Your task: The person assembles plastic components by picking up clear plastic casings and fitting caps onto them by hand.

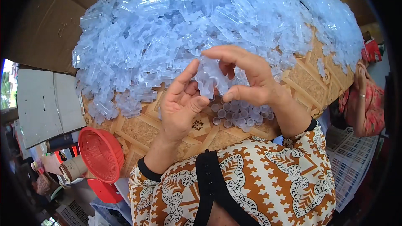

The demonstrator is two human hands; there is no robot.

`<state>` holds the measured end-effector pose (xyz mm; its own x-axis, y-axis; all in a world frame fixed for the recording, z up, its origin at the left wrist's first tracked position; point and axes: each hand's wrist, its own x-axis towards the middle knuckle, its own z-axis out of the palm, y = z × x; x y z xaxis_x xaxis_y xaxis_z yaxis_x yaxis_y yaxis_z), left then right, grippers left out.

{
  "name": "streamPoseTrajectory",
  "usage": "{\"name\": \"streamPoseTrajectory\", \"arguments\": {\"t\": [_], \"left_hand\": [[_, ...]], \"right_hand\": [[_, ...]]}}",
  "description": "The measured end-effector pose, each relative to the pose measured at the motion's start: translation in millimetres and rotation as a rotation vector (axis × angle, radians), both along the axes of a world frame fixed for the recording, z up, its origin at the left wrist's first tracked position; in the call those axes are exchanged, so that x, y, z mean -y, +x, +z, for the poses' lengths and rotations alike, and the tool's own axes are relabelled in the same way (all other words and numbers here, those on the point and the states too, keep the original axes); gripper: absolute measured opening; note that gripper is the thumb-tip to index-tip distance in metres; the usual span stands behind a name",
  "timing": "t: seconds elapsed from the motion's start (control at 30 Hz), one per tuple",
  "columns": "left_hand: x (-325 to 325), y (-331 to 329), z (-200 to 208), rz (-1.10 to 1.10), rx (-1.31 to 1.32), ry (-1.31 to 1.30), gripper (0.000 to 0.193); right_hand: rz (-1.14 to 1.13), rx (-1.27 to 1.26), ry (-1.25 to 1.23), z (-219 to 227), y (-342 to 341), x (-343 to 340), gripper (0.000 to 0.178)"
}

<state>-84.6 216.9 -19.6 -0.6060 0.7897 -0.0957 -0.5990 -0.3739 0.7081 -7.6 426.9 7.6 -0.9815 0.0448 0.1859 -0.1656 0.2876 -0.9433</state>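
Note:
Between my two hands is a clear, frosted plastic piece [208, 76] with rounded, curved parts. My left hand [178, 102] grips its left side between thumb and fingers. From above and the right, my right hand [251, 75] pinches the same piece, its thumb at the lower edge. Below my right hand, small round translucent plastic caps [240, 116] lie grouped on the patterned table [140, 130]. Just beyond my hands rises a big heap of similar clear plastic pieces [167, 29].
A red mesh basket [86, 144] sits at the table's left edge, above a red container [105, 191]. Cardboard [54, 29] and a white panel [50, 104] stand at the left. At the far right, another person [368, 104] in a red patterned top is beside the table.

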Motion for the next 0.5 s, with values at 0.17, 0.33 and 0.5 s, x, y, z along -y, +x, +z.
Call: {"name": "streamPoseTrajectory", "arguments": {"t": [0.17,0.33,0.5], "left_hand": [[-2.4,-0.1,4.9,0.079,-0.166,-0.033,0.08],[-1.1,0.3,0.9,0.047,-0.255,-0.038,0.078],[0.1,-1.8,-4.1,0.048,-0.33,-0.042,0.075]], "right_hand": [[-0.065,-0.051,-0.007,-2.5,0.0,1.8,0.08],[-0.047,-0.064,0.021,-4.8,2.0,13.9,0.08],[-0.062,-0.073,-0.009,-11.2,2.9,16.1,0.08]]}}
